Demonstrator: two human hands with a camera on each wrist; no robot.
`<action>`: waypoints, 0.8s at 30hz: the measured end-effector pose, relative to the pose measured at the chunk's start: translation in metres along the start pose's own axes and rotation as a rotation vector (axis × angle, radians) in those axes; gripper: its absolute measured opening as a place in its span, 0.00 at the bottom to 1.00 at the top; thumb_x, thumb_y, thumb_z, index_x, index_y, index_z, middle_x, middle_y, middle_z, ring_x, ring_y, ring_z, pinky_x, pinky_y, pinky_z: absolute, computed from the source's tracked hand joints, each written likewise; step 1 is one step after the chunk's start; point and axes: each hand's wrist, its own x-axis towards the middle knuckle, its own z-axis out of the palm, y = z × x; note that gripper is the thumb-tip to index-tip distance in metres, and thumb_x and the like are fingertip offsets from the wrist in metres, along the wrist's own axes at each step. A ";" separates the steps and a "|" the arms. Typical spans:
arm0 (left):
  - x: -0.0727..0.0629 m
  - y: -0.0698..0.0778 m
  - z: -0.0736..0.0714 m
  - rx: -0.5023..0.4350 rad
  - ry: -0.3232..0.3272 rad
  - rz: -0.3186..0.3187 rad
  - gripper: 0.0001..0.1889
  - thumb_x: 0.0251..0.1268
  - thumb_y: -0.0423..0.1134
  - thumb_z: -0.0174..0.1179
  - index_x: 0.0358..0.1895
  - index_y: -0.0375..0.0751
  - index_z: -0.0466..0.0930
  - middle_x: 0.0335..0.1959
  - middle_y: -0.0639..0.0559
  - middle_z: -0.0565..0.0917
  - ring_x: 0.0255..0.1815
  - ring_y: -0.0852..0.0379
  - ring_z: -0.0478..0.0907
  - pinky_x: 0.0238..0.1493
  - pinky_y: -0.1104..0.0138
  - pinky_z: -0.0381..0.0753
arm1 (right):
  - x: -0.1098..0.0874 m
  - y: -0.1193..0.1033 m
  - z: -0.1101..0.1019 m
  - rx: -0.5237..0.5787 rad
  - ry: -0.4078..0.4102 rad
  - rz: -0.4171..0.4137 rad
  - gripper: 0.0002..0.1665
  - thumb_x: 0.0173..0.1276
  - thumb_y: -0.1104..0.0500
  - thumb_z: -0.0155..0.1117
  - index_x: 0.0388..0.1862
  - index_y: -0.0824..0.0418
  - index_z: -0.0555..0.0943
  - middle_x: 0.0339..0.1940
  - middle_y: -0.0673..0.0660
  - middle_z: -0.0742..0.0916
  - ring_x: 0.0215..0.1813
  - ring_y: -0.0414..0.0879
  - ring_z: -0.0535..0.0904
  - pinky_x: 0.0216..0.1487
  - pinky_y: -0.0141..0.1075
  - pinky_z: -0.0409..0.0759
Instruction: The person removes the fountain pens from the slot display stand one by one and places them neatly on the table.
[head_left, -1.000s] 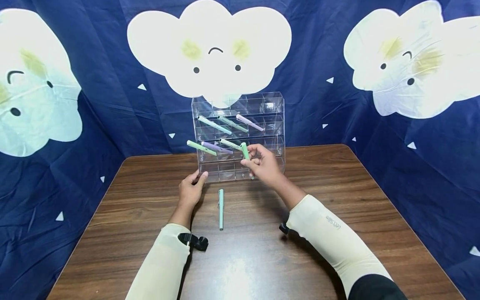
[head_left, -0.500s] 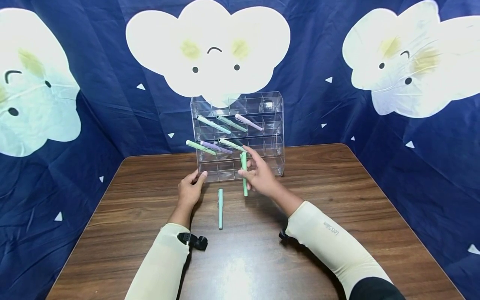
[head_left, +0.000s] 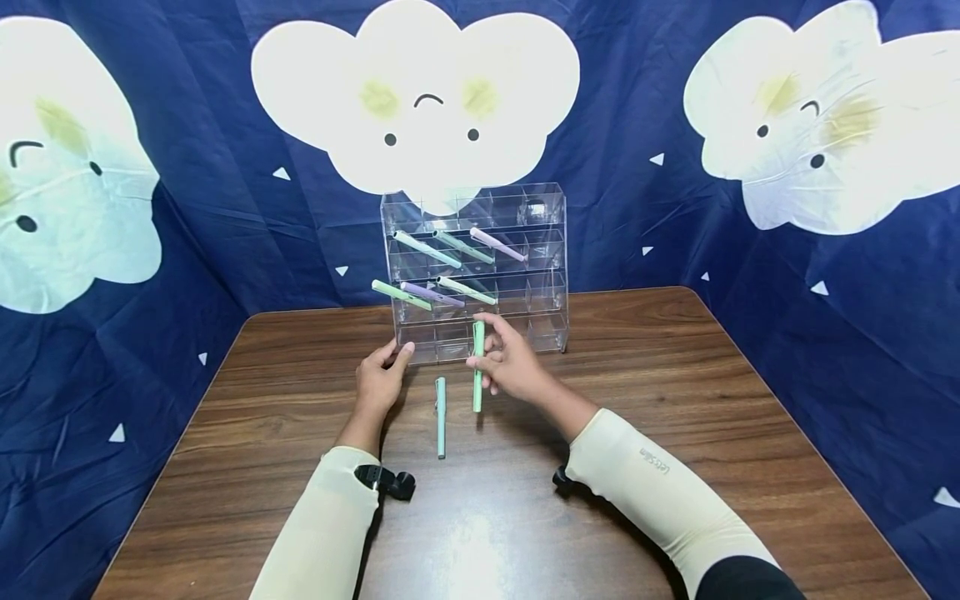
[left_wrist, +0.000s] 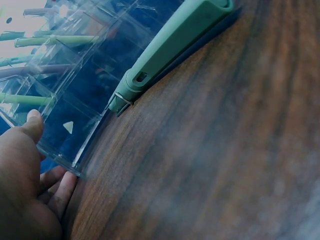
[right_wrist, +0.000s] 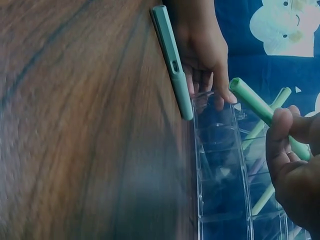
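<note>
My right hand [head_left: 513, 362] pinches a light green pen [head_left: 477, 392] between thumb and fingers, in front of the rack's lowest tier. In the head view the pen runs up and down, clip end at the top. My left hand [head_left: 380, 382] grips the lower left corner of a clear acrylic rack [head_left: 553, 292]; the left wrist view shows its thumb [left_wrist: 34, 122] at the rack's side and fingers by the base. On the table between the hands lies a teal pen [head_left: 441, 421], capped, its clip end toward the rack.
Slanted pens fill some rack compartments: pale teal [head_left: 426, 249], darker teal [head_left: 465, 247] and lilac [head_left: 498, 243] above; green [head_left: 401, 295], purple [head_left: 432, 294] and whitish [head_left: 467, 289] below. The wooden table [head_left: 645, 375] meets a blue curtain [head_left: 622, 242] behind the rack.
My right hand has drawn the light green pen down and leftward from the rack's front, and the pen has come more fully into view. The left hand and teal pen stay put.
</note>
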 end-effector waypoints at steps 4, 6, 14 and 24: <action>0.000 0.001 0.000 -0.004 0.007 0.009 0.29 0.79 0.56 0.67 0.75 0.49 0.81 0.59 0.34 0.91 0.67 0.37 0.86 0.74 0.47 0.79 | -0.001 0.000 0.006 0.014 -0.037 0.035 0.48 0.72 0.76 0.68 0.85 0.53 0.64 0.42 0.57 0.73 0.25 0.48 0.82 0.21 0.36 0.85; 0.000 0.001 0.000 -0.002 0.007 0.013 0.29 0.79 0.57 0.67 0.75 0.49 0.81 0.58 0.35 0.91 0.67 0.38 0.86 0.74 0.47 0.79 | -0.002 0.001 0.009 0.011 -0.055 0.057 0.47 0.73 0.77 0.67 0.85 0.53 0.63 0.42 0.57 0.73 0.26 0.52 0.83 0.21 0.37 0.86; -0.001 0.002 -0.001 -0.008 0.000 0.009 0.29 0.80 0.57 0.66 0.76 0.47 0.81 0.60 0.34 0.90 0.67 0.37 0.86 0.73 0.46 0.80 | -0.001 0.008 0.016 -0.098 -0.083 0.040 0.44 0.68 0.76 0.74 0.79 0.60 0.69 0.36 0.55 0.80 0.24 0.46 0.77 0.32 0.51 0.88; -0.001 0.001 -0.001 -0.002 -0.009 0.005 0.30 0.80 0.58 0.65 0.76 0.49 0.80 0.59 0.34 0.91 0.68 0.37 0.85 0.75 0.46 0.78 | -0.003 0.014 0.022 -0.125 -0.112 0.083 0.43 0.63 0.76 0.77 0.76 0.65 0.71 0.33 0.54 0.82 0.22 0.39 0.72 0.24 0.28 0.75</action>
